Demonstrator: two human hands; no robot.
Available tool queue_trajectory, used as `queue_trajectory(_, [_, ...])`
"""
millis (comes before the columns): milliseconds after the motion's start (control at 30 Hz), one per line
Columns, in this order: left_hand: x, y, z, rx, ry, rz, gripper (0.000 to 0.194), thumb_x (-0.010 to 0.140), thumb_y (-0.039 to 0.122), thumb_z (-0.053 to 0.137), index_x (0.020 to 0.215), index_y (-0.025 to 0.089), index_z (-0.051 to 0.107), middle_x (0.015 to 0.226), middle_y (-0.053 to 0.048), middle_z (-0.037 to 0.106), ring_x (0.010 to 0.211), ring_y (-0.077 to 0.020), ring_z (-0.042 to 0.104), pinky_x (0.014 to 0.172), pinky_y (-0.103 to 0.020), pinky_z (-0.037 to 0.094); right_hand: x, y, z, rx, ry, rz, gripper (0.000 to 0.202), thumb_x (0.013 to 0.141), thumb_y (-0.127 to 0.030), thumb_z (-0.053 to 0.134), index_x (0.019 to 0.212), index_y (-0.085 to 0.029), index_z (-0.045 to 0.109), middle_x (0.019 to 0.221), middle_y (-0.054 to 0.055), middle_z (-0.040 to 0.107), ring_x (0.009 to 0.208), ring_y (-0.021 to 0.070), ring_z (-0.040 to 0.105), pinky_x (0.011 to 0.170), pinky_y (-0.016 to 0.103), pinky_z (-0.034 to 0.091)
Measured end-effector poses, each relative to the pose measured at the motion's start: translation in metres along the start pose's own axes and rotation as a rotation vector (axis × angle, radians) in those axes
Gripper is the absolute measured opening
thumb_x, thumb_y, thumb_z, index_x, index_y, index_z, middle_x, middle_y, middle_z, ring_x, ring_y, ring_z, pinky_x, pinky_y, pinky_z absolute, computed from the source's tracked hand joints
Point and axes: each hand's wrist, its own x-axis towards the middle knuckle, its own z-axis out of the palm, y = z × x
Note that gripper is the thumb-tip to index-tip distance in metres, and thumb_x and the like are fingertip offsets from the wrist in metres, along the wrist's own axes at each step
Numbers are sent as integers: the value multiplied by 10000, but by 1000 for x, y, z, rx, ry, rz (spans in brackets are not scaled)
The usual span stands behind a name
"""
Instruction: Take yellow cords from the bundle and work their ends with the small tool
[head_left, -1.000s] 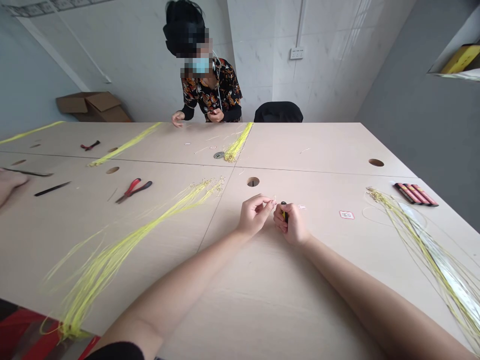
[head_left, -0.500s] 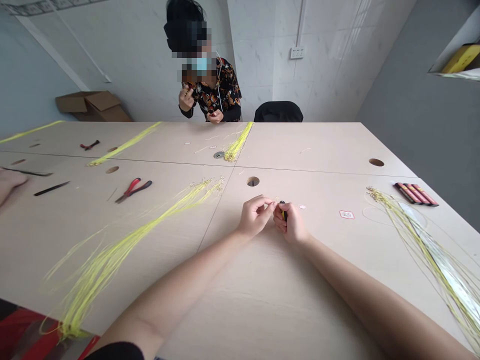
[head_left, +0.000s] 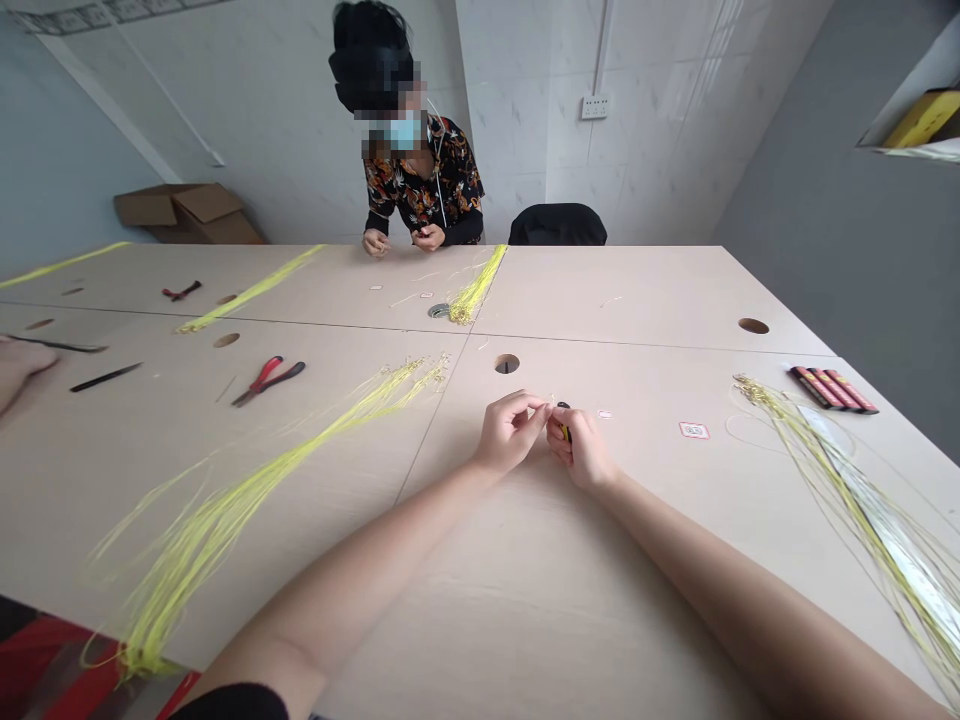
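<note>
Over the middle of the table, my two hands meet at the fingertips. My left hand (head_left: 511,428) pinches a thin pale strand (head_left: 553,399), whose short end sticks up between the hands. The fingers of my right hand (head_left: 583,445) are wrapped round a small black-and-yellow tool (head_left: 565,432). Its dark tip shows above the thumb; most of its body is hidden in the palm, so its kind is unclear. A bundle of yellow cords (head_left: 300,455) with small metal ends lies left of my hands. Another cord bundle (head_left: 825,465) lies to the right over a shiny strip.
Red-and-black pliers (head_left: 266,382) and dark tweezers (head_left: 105,377) lie at left, near another person's hand (head_left: 22,370). Several red-and-black sticks (head_left: 832,390) sit at right. Cable holes (head_left: 507,364) pierce the tabletop. Across the table a co-worker (head_left: 427,180) handles something small.
My hands stay nearly in place; the tool in my right hand has turned slightly. The co-worker's raised hand has come down to the table edge.
</note>
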Motion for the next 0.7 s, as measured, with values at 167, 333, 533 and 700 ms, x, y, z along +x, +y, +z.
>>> queue_trajectory(167, [0,0,0,14,7,14,209,844,275,554,684,155,612,609,11,535,498,-66,378,481,-218,308,0,4,-2,26,2,-29,350,743,-361,515,516,-198,304,457,-61,253,398,59,205,406,237,149])
queue_trajectory(333, [-1,-1,-1,26,15,9,211,844,283,554,687,154,611,618,8,537,508,-70,393,492,-222,320,1,7,-3,61,5,-73,305,748,-344,540,559,-194,353,478,-63,280,415,65,237,413,233,173])
queue_trajectory(533, [0,-3,-2,43,18,-13,233,839,309,556,670,155,603,612,11,537,504,-71,388,497,-222,326,2,11,-6,-14,-1,-147,303,758,-358,566,590,-193,376,495,-60,324,458,76,287,440,230,238])
queue_trajectory(700, [2,-4,-4,44,19,-40,232,829,309,560,659,156,595,596,18,524,486,-68,358,482,-221,310,0,8,-5,-98,2,-169,332,744,-368,608,607,-193,361,501,-64,329,475,73,294,456,229,238])
